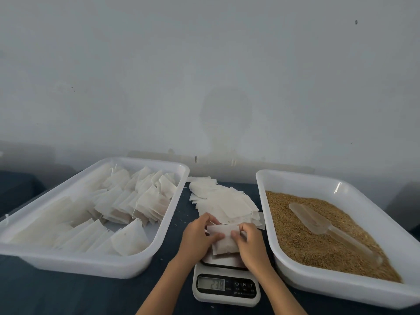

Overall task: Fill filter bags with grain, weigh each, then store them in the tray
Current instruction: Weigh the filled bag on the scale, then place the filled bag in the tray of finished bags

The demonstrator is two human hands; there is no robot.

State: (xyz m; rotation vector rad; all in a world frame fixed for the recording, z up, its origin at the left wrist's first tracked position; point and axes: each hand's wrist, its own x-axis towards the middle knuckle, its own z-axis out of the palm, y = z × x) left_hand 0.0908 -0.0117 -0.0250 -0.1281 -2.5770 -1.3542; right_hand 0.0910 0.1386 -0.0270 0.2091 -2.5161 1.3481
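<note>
Scale (226, 286) display blurred; both hands grip filled bag (223, 243).

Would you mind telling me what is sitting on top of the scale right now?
A filled filter bag, gripped by both the left hand and right hand, lies over the scale. They cover most of its platform.

A table (68, 296) under a dark blue cloth carries everything. At nine o'clock a white tray (172, 214) stands on it, holding filled filter bags. At three o'clock a second white tray (341, 289) holds brown grain. Between them, a loose pile of empty filter bags (227, 201) lies at twelve o'clock, and a digital scale (227, 289) sits at six o'clock.
</note>
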